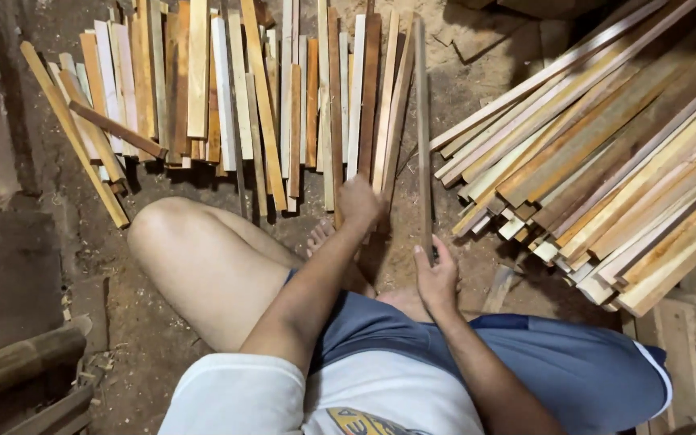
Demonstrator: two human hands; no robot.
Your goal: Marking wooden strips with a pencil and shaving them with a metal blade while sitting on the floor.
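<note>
1. Sitting on the dirt floor (163,338), the person has one bare knee (159,229) raised at left and blue shorts (573,362) across the lap.
2. Right hand (437,278) is closed around the near end of a long thin dark slat (422,137); the slat runs almost straight away from the body, its far end up near the top of the view.
3. Left hand (360,201) reaches forward, fingers curled over the near ends of the slats at the right edge of the flat row (235,97). Whether that grip actually clamps one strip or only rests on the ends is hard to tell from this angle.
4. That row lies side by side on the floor ahead, pale, orange and brown strips, with a few loose pieces lying slantwise across its left end.
5. Off to the right, a thick stacked pile of long slats (606,161) angles up and away, cut ends facing the person, well apart from the held slat.
6. Toes of one foot (321,235) peek out just beside the left forearm.
</note>
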